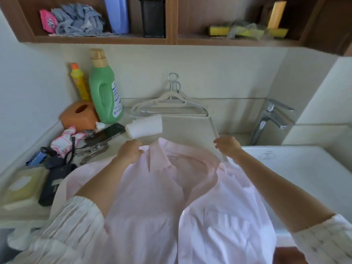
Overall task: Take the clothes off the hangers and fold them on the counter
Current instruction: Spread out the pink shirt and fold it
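Where the pale pink shirt (156, 202) lies spread, front open, over the counter (182, 128) edge, both hands work at its collar. Left hand (129, 152): fingers curled, pinching the left collar and shoulder fabric. Right hand (227, 146): fingers closed round the arm of a white hanger (216, 130), whose lower end disappears under the shirt's right shoulder. White gathered sleeves on both forearms.

Behind the shirt, a stack of bare beige hangers (172, 105) lies flat against the wall, metal hooks up. A white roll (145, 126) lies on its side just left of them.

Left clutter: green detergent bottle (105, 88), tan cap, blue-and-white label, print too blurred to read; yellow bottle (79, 81) with orange cap, label unreadable; orange tissue box (79, 117); dark phone (106, 133); pink-and-white packet (65, 139); a black device (54, 184) bearing a small white label, illegible.

Right: chrome tap (270, 121) over a white sink (297, 168); a faint round mark on the sink rim, not legible.

Shelf (95, 40) above: grey cloth (78, 19), yellow sponges (219, 31).
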